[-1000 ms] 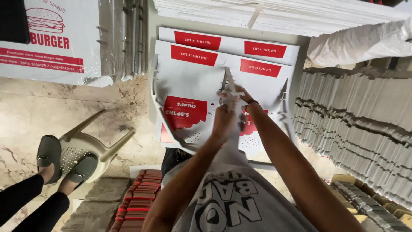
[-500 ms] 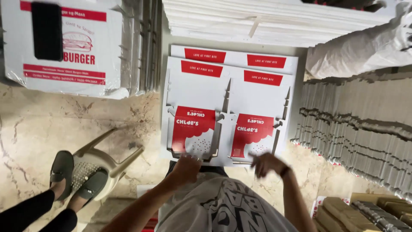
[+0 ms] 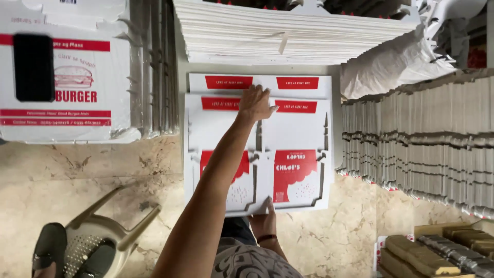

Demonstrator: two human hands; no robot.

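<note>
The step in hand looks like taking hold of the top flat box sheet [image 3: 288,149], a white die-cut card with red panels that lies uppermost on a small pile of the same sheets, straight ahead of the person. It sits between a tall stack of white sheets [image 3: 283,36] at the far side and the person's lap at the near side. The left hand [image 3: 254,103] is stretched out to the far part of the sheet. Its grip is apart, with the palm down and the fingers spread flat on the card, closed round nothing. The right hand [image 3: 265,221] is at the near edge with the thumb lying on top. The other fingers are hidden under the edge, so the grip seems pinched on the card there. With one end pinched and the other only pressed, a lift would call for the left fingers to curl under the far edge, so that only one sheet parts from the pile beneath. To the left stands a made-up white box [image 3: 77,103] with a black phone [image 3: 33,67] lying on it. To the right, rows of sheets [image 3: 422,139] stand on edge. A pale plastic chair [image 3: 103,226] stands on the marble floor [image 3: 77,164] at the lower left.
</note>
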